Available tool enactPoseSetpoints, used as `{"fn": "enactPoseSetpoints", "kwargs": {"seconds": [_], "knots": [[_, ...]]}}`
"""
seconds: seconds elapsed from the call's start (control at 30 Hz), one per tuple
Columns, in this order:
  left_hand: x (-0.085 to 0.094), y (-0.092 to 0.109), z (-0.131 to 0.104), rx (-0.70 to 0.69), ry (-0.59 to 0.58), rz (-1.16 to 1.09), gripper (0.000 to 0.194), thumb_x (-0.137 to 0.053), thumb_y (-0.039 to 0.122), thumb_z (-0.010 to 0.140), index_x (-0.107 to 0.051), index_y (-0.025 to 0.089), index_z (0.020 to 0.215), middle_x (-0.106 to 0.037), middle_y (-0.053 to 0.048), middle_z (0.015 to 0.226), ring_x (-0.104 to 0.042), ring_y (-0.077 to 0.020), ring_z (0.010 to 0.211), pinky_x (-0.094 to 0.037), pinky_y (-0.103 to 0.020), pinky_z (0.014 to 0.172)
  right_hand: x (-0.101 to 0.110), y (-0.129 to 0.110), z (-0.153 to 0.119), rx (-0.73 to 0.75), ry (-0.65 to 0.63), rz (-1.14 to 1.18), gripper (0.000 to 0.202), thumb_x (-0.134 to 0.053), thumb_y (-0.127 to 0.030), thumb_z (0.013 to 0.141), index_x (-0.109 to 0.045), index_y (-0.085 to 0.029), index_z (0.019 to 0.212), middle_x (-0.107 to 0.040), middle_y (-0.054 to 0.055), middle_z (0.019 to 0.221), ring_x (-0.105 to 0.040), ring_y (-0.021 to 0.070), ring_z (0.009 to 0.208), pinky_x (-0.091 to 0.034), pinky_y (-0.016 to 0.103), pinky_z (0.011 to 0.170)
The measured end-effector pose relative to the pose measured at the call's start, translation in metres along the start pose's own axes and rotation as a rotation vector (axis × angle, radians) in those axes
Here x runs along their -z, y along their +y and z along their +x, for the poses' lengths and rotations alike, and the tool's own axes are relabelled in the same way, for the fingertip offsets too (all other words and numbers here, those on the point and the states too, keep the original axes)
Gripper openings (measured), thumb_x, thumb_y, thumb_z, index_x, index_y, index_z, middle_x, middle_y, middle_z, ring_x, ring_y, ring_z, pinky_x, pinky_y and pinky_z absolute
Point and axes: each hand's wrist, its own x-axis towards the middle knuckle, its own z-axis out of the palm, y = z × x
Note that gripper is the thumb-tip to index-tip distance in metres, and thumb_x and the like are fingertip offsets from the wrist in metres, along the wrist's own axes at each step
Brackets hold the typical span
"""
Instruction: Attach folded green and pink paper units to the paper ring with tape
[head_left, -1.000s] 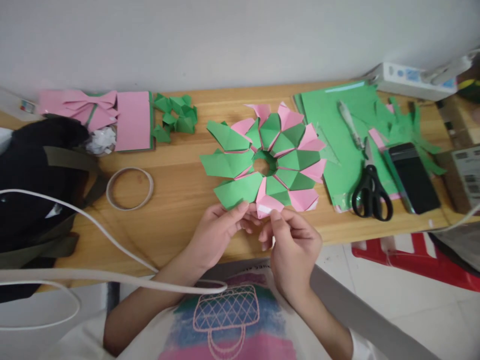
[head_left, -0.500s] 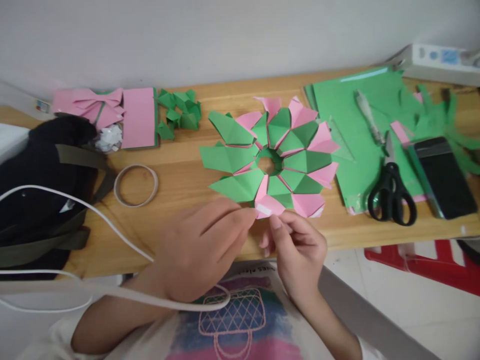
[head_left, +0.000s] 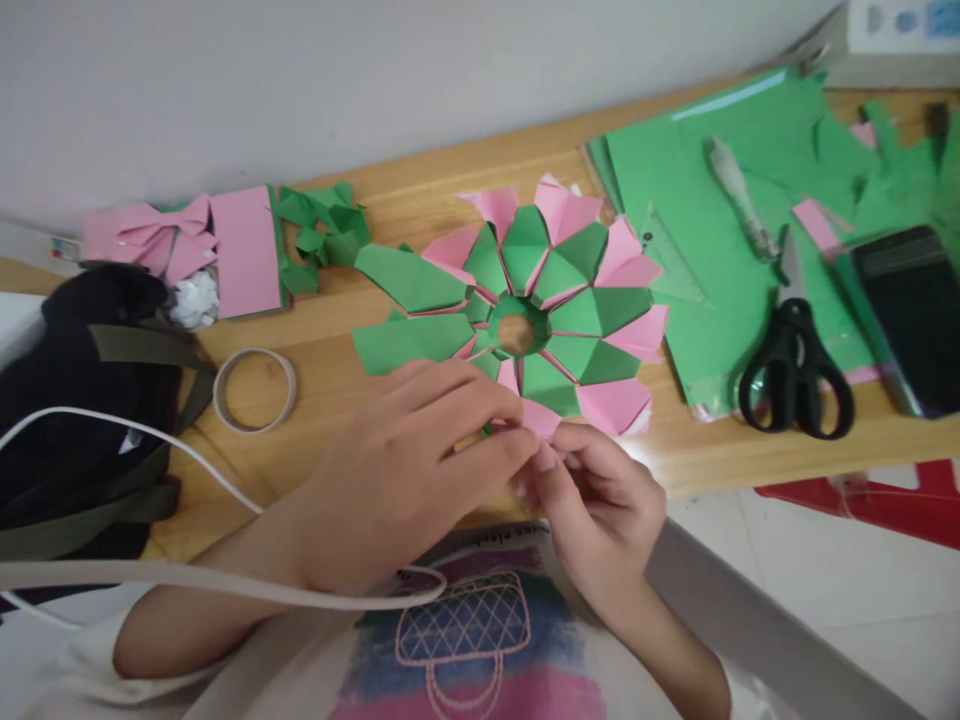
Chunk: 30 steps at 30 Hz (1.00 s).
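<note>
A folded paper flower (head_left: 525, 245) of green and pink petals around an open ring lies on the wooden table. At its near edge, my left hand (head_left: 420, 460) covers part of the lower left petals, its thumb and fingers pinched on the front pink petal (head_left: 540, 418). Close against it, my right hand (head_left: 607, 500) pinches the same petal's tip between thumb and forefinger. The fingertips of both hands meet there and hide the petal's end. Two long green petals stick out on the flower's left side.
Black scissors (head_left: 796, 365), a phone (head_left: 911, 320), a pen-like tool (head_left: 739, 195) and a clear set square (head_left: 671, 260) lie on green sheets (head_left: 637, 170). Left are a tape ring (head_left: 255, 390), folded green pieces (head_left: 326, 225), pink paper (head_left: 246, 250), a black bag (head_left: 67, 400) and a white cable (head_left: 225, 580).
My left hand has come forward and right over the petal, covering the white strip seen on it before. My right hand stays pinched at the tip. The camera view has shifted and tilted.
</note>
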Motion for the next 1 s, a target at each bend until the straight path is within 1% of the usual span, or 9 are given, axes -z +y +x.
{"fn": "enactPoseSetpoints", "kwargs": {"seconds": [0.17,0.33,0.5,0.7,0.9,1.0], "knots": [[0.000,0.000,0.003,-0.009,0.007,-0.060,0.021,-0.043,0.018,0.099,-0.062,0.020,0.093,-0.067,0.001,0.094,-0.058,-0.0154,0.090,-0.044,-0.031,0.083,0.006,-0.002,0.006,0.082,-0.018,-0.047,0.014,-0.057,-0.010,0.088,-0.064,-0.022,0.089,-0.056,-0.005,0.061,-0.049,0.0064,0.050,-0.042,0.018,0.046],[-0.002,-0.003,0.006,0.001,-0.001,-0.050,0.020,-0.043,0.019,0.099,-0.062,0.022,0.092,-0.070,0.002,0.095,-0.060,-0.0158,0.089,-0.047,-0.033,0.083,0.007,-0.002,0.009,0.084,-0.003,-0.042,0.013,-0.057,-0.009,0.087,-0.063,-0.021,0.086,-0.056,-0.006,0.060,-0.050,0.0058,0.049,-0.041,0.018,0.045],[-0.001,-0.003,0.004,-0.003,0.010,-0.046,0.017,-0.047,0.017,0.098,-0.063,0.022,0.100,-0.072,0.001,0.098,-0.060,-0.0166,0.092,-0.047,-0.033,0.084,0.006,-0.003,0.012,0.101,0.012,-0.055,0.013,-0.057,-0.009,0.086,-0.063,-0.020,0.086,-0.058,-0.005,0.060,-0.051,0.0057,0.048,-0.042,0.017,0.045],[-0.003,-0.001,0.003,0.014,0.028,-0.015,0.019,-0.045,0.016,0.098,-0.062,0.024,0.097,-0.072,0.003,0.098,-0.062,-0.0166,0.094,-0.048,-0.034,0.086,0.008,-0.004,0.014,0.113,0.004,-0.081,0.012,-0.056,-0.010,0.086,-0.062,-0.019,0.083,-0.057,-0.006,0.057,-0.050,0.0055,0.047,-0.040,0.017,0.043],[-0.007,-0.003,0.003,-0.035,0.035,0.006,0.018,-0.044,0.017,0.098,-0.061,0.022,0.095,-0.072,0.002,0.096,-0.061,-0.0174,0.092,-0.048,-0.033,0.081,0.010,-0.004,0.013,0.156,-0.005,-0.137,0.012,-0.057,-0.009,0.085,-0.061,-0.019,0.081,-0.058,-0.006,0.058,-0.050,0.0051,0.047,-0.041,0.017,0.045],[-0.007,-0.004,0.004,-0.047,0.042,0.014,0.018,-0.044,0.016,0.098,-0.061,0.021,0.095,-0.072,0.002,0.095,-0.060,-0.0172,0.091,-0.047,-0.033,0.081,0.010,-0.004,0.014,0.148,-0.006,-0.132,0.012,-0.057,-0.009,0.086,-0.062,-0.019,0.083,-0.058,-0.006,0.059,-0.050,0.0048,0.048,-0.041,0.016,0.046]]}}
